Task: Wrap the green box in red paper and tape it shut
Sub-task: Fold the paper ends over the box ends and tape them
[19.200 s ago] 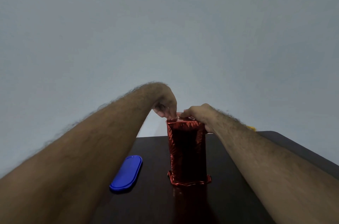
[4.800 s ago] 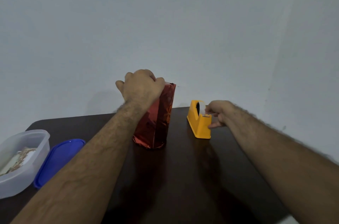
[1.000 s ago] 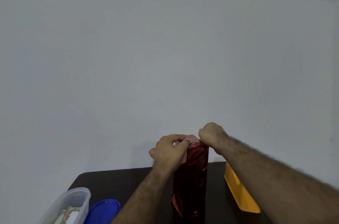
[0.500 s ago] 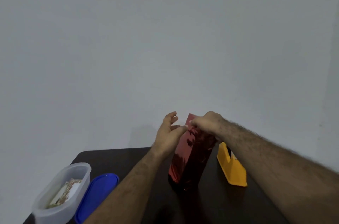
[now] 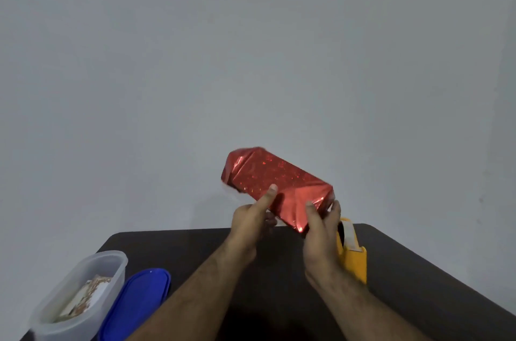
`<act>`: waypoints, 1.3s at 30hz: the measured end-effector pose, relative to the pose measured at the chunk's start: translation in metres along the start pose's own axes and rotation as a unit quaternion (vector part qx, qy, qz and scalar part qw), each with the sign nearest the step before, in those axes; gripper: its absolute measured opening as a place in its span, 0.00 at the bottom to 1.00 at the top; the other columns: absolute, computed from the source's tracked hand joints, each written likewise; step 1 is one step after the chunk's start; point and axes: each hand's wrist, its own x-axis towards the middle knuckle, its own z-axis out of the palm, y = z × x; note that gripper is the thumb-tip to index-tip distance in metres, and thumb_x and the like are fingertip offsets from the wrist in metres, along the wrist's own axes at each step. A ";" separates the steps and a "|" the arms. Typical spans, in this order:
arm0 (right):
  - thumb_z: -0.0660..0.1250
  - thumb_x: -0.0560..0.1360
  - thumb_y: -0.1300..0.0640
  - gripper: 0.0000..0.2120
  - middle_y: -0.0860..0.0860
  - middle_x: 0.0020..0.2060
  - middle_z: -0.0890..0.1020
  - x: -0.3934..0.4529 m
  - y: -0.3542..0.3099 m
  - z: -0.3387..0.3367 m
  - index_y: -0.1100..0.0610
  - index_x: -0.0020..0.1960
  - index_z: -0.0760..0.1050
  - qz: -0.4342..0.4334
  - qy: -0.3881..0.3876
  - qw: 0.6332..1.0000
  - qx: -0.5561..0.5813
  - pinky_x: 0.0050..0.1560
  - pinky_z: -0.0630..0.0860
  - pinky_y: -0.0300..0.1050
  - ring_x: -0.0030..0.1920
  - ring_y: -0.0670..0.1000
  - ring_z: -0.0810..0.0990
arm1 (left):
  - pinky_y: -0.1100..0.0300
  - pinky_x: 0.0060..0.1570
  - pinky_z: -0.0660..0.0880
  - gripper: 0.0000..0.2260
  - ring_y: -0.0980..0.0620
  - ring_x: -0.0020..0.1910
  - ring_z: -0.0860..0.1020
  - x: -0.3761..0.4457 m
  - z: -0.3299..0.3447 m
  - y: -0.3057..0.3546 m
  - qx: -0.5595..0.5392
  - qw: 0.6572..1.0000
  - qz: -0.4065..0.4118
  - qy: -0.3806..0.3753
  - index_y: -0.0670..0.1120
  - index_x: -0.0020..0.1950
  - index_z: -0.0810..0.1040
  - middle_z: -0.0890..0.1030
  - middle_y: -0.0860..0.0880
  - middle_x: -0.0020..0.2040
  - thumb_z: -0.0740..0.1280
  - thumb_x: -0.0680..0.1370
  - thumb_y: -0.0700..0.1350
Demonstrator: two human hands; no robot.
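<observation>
The box, fully covered in shiny red paper (image 5: 275,182), is held in the air above the dark table (image 5: 279,284), lying on a slant with its far end up and to the left. No green shows. My left hand (image 5: 252,219) holds it from below with the thumb on its near face. My right hand (image 5: 321,226) grips its lower right end, thumb on the folded paper. The yellow tape dispenser (image 5: 353,257) stands on the table behind my right hand.
A clear plastic tub (image 5: 78,296) with printed paper inside sits at the table's front left. Its blue lid (image 5: 136,304) lies flat beside it. A plain grey wall rises behind the table.
The wrapped box stood upright on the table with both hands at its top. It then tipped, and now both hands have lifted it off the table and turned it on its side.
</observation>
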 end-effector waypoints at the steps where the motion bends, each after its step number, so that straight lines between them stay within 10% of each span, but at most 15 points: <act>1: 0.75 0.72 0.41 0.47 0.48 0.74 0.74 -0.005 0.009 -0.001 0.42 0.84 0.54 0.008 -0.017 1.000 0.000 0.72 0.74 0.57 0.72 0.54 0.75 | 0.39 0.62 0.81 0.39 0.39 0.54 0.87 0.002 -0.003 -0.001 -0.047 0.999 -0.007 0.001 0.41 0.65 0.81 0.88 0.41 0.54 0.81 0.66 0.68; 7: 0.83 0.61 0.51 0.53 0.49 0.68 0.79 -0.015 0.038 -0.013 0.46 0.81 0.61 0.055 -0.142 0.988 -0.016 0.62 0.79 0.47 0.66 0.50 0.80 | 0.36 0.65 0.79 0.29 0.34 0.61 0.84 0.007 -0.025 -0.010 -0.191 0.981 -0.010 -0.040 0.36 0.70 0.78 0.85 0.35 0.62 0.82 0.73 0.45; 13: 0.80 0.55 0.24 0.48 0.51 0.65 0.82 0.015 0.036 -0.029 0.43 0.69 0.76 0.043 -0.161 0.984 -0.062 0.67 0.78 0.55 0.66 0.53 0.81 | 0.41 0.64 0.80 0.30 0.34 0.63 0.83 0.006 -0.052 -0.025 -0.111 0.992 0.031 -0.055 0.36 0.69 0.77 0.84 0.35 0.63 0.80 0.68 0.35; 24: 0.85 0.66 0.60 0.36 0.52 0.61 0.85 0.074 -0.025 0.003 0.50 0.70 0.76 -0.088 -0.297 0.949 -0.055 0.53 0.82 0.42 0.59 0.51 0.86 | 0.37 0.73 0.73 0.31 0.33 0.69 0.79 0.007 -0.072 -0.035 0.015 0.983 0.040 -0.178 0.43 0.74 0.76 0.81 0.35 0.69 0.76 0.72 0.32; 29: 0.86 0.58 0.36 0.27 0.43 0.45 0.85 0.063 -0.049 0.030 0.40 0.52 0.83 -0.201 -0.233 0.909 -0.280 0.43 0.80 0.40 0.45 0.43 0.84 | 0.55 0.52 0.82 0.40 0.52 0.59 0.84 0.020 -0.058 -0.019 0.032 0.994 0.107 -0.013 0.51 0.80 0.68 0.81 0.46 0.65 0.71 0.66 0.45; 32: 0.79 0.57 0.25 0.25 0.40 0.36 0.84 0.048 -0.061 0.043 0.43 0.41 0.83 -0.236 -0.177 0.887 -0.355 0.40 0.81 0.43 0.38 0.40 0.83 | 0.52 0.64 0.80 0.50 0.54 0.69 0.77 0.015 -0.058 -0.019 0.193 0.965 0.159 -0.080 0.62 0.83 0.57 0.74 0.52 0.73 0.81 0.67 0.55; 39: 0.81 0.65 0.32 0.20 0.47 0.39 0.86 0.057 -0.091 0.039 0.47 0.44 0.87 -0.219 -0.295 0.892 -0.265 0.39 0.76 0.35 0.37 0.38 0.81 | 0.36 0.67 0.77 0.46 0.37 0.67 0.80 0.009 -0.056 -0.017 0.052 0.984 0.110 -0.130 0.51 0.79 0.64 0.82 0.41 0.67 0.79 0.65 0.33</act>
